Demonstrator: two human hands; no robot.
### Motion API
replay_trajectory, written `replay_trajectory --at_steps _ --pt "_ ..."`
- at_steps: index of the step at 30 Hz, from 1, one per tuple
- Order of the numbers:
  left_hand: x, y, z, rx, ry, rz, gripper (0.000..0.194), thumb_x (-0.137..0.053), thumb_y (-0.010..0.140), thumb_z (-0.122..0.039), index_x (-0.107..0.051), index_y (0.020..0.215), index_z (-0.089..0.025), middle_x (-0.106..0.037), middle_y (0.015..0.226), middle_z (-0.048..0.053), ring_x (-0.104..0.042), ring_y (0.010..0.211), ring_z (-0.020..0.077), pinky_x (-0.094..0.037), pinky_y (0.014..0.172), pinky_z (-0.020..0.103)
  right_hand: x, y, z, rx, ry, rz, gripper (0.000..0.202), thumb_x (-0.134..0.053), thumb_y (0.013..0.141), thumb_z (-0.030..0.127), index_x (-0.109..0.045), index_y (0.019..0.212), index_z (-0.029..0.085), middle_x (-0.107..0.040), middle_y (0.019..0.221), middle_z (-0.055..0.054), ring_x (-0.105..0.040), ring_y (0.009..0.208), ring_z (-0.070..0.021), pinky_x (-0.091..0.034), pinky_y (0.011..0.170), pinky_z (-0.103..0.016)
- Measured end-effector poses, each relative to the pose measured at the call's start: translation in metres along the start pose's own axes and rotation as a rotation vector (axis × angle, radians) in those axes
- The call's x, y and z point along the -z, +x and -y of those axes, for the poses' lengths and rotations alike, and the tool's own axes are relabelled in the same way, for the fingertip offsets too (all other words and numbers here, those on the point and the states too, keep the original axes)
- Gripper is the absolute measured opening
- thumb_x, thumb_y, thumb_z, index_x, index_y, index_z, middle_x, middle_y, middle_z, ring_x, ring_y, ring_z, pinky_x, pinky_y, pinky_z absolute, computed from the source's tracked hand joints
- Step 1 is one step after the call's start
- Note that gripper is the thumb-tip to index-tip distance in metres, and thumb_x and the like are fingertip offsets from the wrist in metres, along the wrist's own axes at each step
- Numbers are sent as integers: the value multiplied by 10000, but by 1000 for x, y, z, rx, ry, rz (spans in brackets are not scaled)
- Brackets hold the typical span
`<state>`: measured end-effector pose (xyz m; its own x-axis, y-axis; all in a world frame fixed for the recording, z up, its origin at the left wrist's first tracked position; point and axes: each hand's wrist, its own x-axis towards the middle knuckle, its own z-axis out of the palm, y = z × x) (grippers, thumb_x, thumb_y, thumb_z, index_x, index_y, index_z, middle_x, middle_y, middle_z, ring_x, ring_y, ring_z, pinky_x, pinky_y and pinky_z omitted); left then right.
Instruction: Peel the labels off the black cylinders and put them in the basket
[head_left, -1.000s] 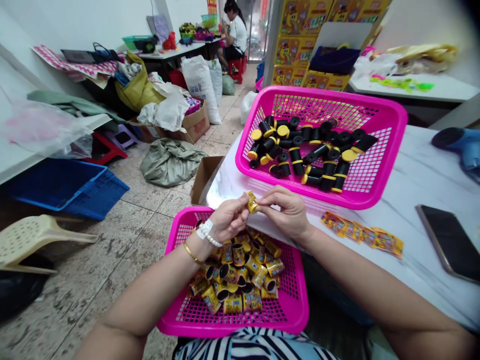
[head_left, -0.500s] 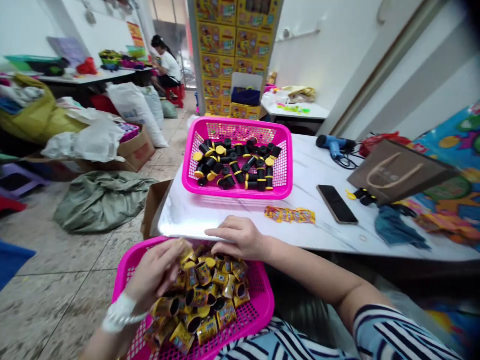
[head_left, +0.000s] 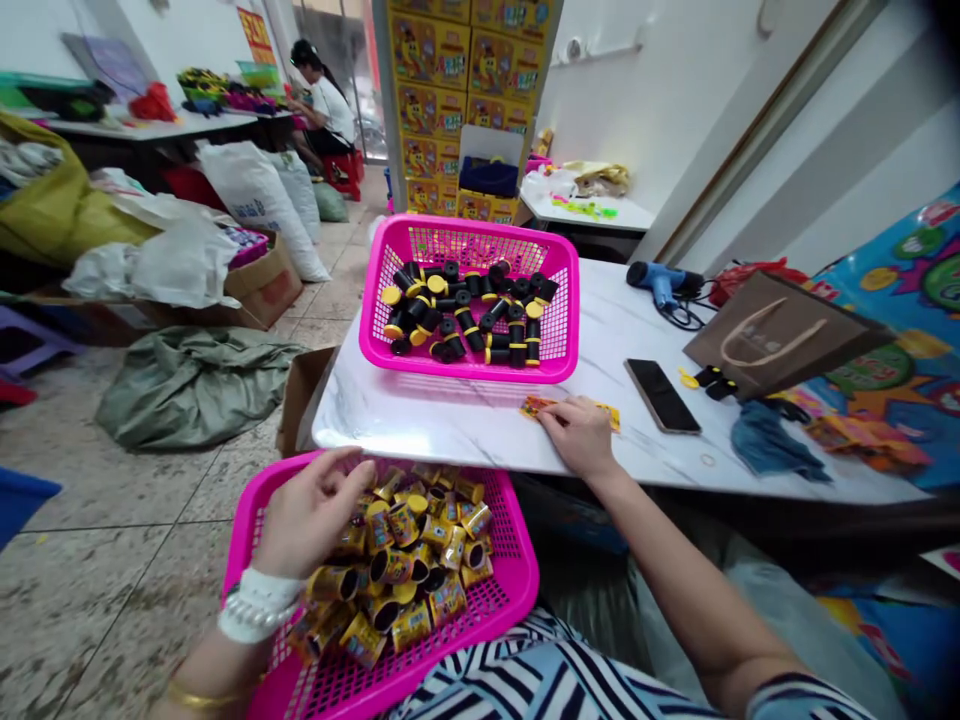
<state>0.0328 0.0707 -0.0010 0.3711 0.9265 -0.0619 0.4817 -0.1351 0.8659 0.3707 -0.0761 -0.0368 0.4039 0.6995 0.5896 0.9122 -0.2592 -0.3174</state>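
My right hand (head_left: 579, 436) is on the white table, its fingertips pinched on a strip of small orange-yellow printed labels (head_left: 609, 414). The hand covers part of that strip. My left hand (head_left: 311, 512) hovers over the left rim of the lower pink basket (head_left: 525, 560), fingers loosely curled with a gap at the thumb and nothing visible in them. Inside this basket lie several small yellow cylinders (head_left: 402, 525) wrapped in printed labels, some showing dark open ends. A second pink basket (head_left: 469, 372) stands on the table, holding several black cylinders (head_left: 470, 328) with yellow caps or rims.
On the table (head_left: 420, 420) to the right are a phone (head_left: 664, 396), a blue heat gun (head_left: 664, 284), a brown paper bag (head_left: 776, 335) and a blue cloth (head_left: 776, 440). Yellow printed boxes (head_left: 427, 110) are stacked behind. Sacks (head_left: 255, 205) lie left; a person (head_left: 330, 110) sits far back.
My right hand has moved from above the lower basket to the label strip on the table. My left hand has let go of a yellow cylinder. The view has shifted slightly.
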Motion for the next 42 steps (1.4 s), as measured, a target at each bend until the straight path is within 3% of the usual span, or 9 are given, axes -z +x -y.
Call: replay_trajectory --at_steps 6,9,12,16,18,20,26,32,42 --pt "-61 6 -60 -12 -437 265 443 -752 695 -497 -752 945 -131 -676 677 47 -504 487 106 -365 452 229 -2 3 62 215 235 -200 100 -687 894 230 -761 838 192 -660 677 -34 -569 668 -189 -452 674 -337" --pt "-82 21 -69 -19 -629 271 388 -810 635 -435 -747 871 -132 -669 700 27 -435 485 69 -332 460 218 -9 3 98 278 331 -186 92 -672 902 204 -755 863 201 -627 633 -22 -535 629 -180 -436 649 -338" --pt "-80 35 -63 -17 -727 275 315 -820 630 -415 -694 699 -134 -608 602 -5 -415 483 62 -314 472 210 -15 7 116 223 469 -103 97 -678 898 251 -748 952 210 -662 732 -43 -569 702 -192 -468 685 -347" --pt "-59 49 -50 -68 -635 367 320 -781 677 -442 -700 704 -134 -536 504 -29 -405 459 70 -273 456 211 -23 32 118 -93 902 327 433 -694 855 443 -644 1202 189 -696 1026 -99 -642 824 -198 -525 643 -310" --pt "-49 59 -46 -114 -532 397 322 -766 684 -447 -709 690 -130 -532 499 -27 -394 455 69 -268 449 214 -33 50 119 -200 1096 681 433 -683 835 510 -668 1087 158 -708 934 -91 -644 716 -169 -514 568 -272" --pt "-41 68 -43 -131 -473 358 328 -758 685 -451 -704 668 -128 -549 518 -19 -391 452 66 -273 442 214 -47 65 123 -267 1149 880 428 -692 796 564 -666 875 144 -673 707 -45 -584 543 -130 -459 472 -237" --pt "-30 62 -31 -21 -681 -99 344 -749 713 -480 -661 725 -147 -531 553 -40 -415 431 66 -302 426 208 -89 75 144 -285 1126 709 495 -616 789 676 -529 694 198 -437 465 74 -345 374 -73 -243 362 -207" --pt "-33 33 -22 -52 -558 -169 363 -676 803 -496 -755 808 -141 -564 574 -17 -431 467 86 -324 461 229 -94 62 145 -130 1111 628 522 -590 835 668 -531 618 198 -476 526 33 -420 504 -109 -316 464 -238" --pt "-47 34 -26 -27 -548 -195 258 -708 777 -403 -747 799 -149 -629 611 -5 -514 559 118 -413 554 240 -96 55 139 31 1037 522 359 -528 950 461 -617 741 183 -600 668 6 -531 613 -133 -396 571 -245"
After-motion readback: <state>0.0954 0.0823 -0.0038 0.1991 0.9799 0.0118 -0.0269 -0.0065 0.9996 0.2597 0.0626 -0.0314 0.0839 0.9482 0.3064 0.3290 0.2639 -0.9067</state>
